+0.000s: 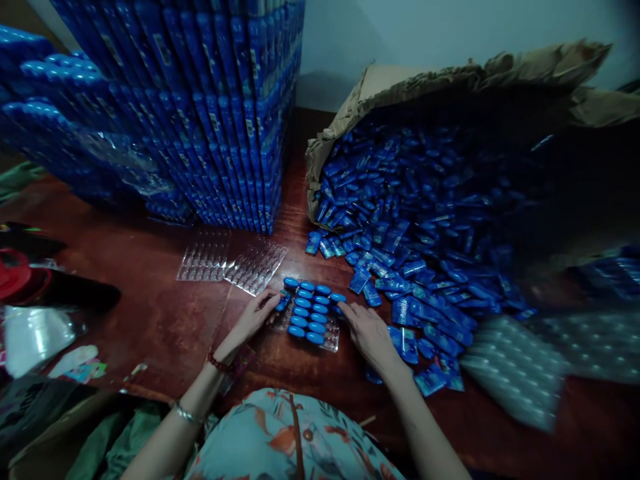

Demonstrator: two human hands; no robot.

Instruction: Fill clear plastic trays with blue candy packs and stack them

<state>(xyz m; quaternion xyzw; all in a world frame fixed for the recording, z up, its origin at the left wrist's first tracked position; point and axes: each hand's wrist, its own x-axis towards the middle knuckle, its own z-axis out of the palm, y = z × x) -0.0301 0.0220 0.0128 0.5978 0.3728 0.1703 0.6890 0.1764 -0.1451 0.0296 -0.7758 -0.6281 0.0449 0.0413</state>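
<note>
1. Blue, glossy oval packets (301, 303) sit in rows on a clear plastic moulded tray (332, 337), on the reddish-brown wooden table (150, 320) between the hands.
2. Left hand (257, 313): fingers half bent at the rows' left side, beside a blue packet; whether it grips one, I cannot tell.
3. Right hand (367, 330): fingers loosely bent, tips at the rightmost packets; its hold cannot be told either.
4. Beyond, loose blue packets (390, 227) spill from a torn brown cardboard box (345, 127).
5. Tall blue stacks (235, 133) stand further left.
</note>
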